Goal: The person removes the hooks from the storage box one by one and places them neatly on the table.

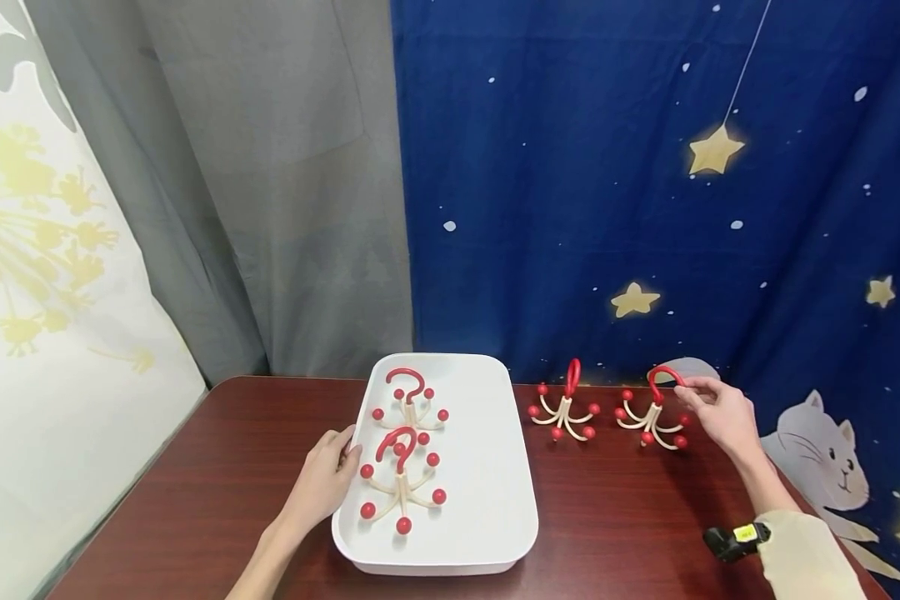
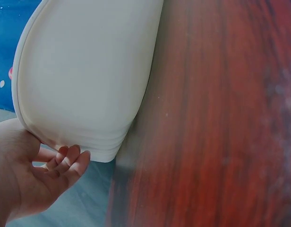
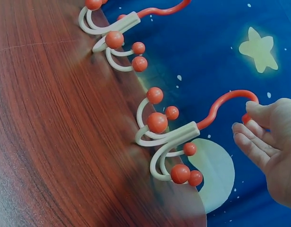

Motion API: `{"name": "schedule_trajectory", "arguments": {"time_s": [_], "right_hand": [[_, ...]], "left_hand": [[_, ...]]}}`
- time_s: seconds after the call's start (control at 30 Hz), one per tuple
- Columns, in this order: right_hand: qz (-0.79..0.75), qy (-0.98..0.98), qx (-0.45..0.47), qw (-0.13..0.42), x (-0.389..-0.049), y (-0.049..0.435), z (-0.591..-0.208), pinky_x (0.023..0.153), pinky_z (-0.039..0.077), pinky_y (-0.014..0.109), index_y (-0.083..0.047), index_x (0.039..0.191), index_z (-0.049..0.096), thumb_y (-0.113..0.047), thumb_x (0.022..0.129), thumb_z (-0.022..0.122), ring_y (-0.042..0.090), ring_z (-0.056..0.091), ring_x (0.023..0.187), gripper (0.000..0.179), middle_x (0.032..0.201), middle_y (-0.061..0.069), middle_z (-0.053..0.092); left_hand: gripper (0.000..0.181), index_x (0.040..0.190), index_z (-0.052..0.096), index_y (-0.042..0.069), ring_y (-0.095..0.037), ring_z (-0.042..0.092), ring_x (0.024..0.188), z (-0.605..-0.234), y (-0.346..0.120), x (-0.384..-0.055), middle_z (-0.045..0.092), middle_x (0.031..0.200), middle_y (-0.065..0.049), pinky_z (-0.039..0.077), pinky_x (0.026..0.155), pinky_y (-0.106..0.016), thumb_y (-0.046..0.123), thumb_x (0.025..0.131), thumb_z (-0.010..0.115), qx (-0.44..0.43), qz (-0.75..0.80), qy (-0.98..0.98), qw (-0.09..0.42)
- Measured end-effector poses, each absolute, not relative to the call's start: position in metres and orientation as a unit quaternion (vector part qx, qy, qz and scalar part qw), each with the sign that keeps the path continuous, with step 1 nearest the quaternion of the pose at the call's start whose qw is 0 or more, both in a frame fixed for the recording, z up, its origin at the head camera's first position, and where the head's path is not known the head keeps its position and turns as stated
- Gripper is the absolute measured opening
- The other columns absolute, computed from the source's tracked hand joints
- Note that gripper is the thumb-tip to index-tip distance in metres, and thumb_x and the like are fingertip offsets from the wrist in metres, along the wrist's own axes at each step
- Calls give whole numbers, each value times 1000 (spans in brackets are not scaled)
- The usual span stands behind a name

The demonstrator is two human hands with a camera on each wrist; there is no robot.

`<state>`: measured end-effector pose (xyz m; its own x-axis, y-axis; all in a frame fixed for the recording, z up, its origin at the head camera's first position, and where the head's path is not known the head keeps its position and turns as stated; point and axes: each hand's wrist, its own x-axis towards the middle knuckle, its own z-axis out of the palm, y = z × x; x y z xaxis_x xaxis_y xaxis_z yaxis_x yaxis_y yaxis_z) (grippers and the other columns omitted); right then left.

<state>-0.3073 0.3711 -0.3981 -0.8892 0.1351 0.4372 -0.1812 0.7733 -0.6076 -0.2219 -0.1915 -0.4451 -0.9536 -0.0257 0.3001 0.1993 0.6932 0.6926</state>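
My right hand (image 1: 720, 412) pinches the tip of the red hook on a multi-arm hanger (image 1: 652, 414), between thumb and fingers. Its cream arms curve outward and end in red balls; it stands upright near the table's back edge. In the right wrist view, the hook (image 3: 226, 98) bends over into the fingers of the hand (image 3: 273, 146). With my left hand (image 1: 322, 475) I grip the left rim of a white tray (image 1: 480, 467). The left wrist view has the fingers (image 2: 72, 163) curled at the tray's corner. Two similar hangers (image 1: 401, 490) stand inside the tray, on its left side.
Another hanger (image 1: 564, 412) with a red hook stands between the tray and the held one. The dark red wooden table (image 1: 607, 517) meets a blue star-patterned curtain (image 1: 540, 183) at the back. A grey curtain (image 1: 285, 208) hangs behind on the left.
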Motion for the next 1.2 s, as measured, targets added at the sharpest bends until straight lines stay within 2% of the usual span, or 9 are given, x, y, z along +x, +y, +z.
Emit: {"name": "schedule_trajectory", "arguments": {"time_s": [0.23, 0.4, 0.6, 0.83, 1.2], "right_hand": [[337, -900, 25, 276, -304, 368, -394, 59, 39, 16, 4, 115, 69, -22, 96, 70, -23, 51, 70, 32, 93, 20, 74], [357, -884, 33, 301, -301, 365, -390, 63, 39, 10, 4, 114, 69, -20, 96, 71, -23, 53, 70, 30, 90, 20, 74], [386, -869, 54, 304, -297, 352, -382, 63, 43, 6, 4, 114, 69, -15, 95, 71, -19, 59, 71, 27, 86, 7, 75], [390, -861, 96, 313, -293, 333, -375, 64, 46, 7, 3, 112, 71, -10, 96, 69, -13, 63, 73, 21, 92, 23, 73], [409, -844, 152, 311, -291, 295, -364, 69, 47, 7, 6, 110, 70, -8, 95, 69, -7, 64, 75, 20, 90, 17, 70]], "left_hand": [[44, 135, 53, -16, -16, 50, 76, -447, -192, -222, 56, 94, -11, 47, 65, -25, 3, 97, 62, -50, -386, -908, 155], [44, 135, 52, -16, -17, 50, 76, -447, -192, -222, 56, 94, -10, 47, 65, -25, 4, 97, 62, -50, -387, -908, 150], [45, 136, 52, -15, -17, 51, 76, -445, -191, -222, 57, 95, -11, 48, 65, -24, 4, 97, 63, -47, -390, -908, 145], [44, 135, 52, -16, -16, 50, 76, -445, -190, -219, 57, 94, -10, 48, 64, -24, 3, 97, 63, -49, -392, -906, 150], [45, 136, 52, -16, -17, 50, 77, -447, -192, -223, 56, 94, -11, 47, 66, -25, 4, 97, 62, -49, -387, -909, 149]]}}
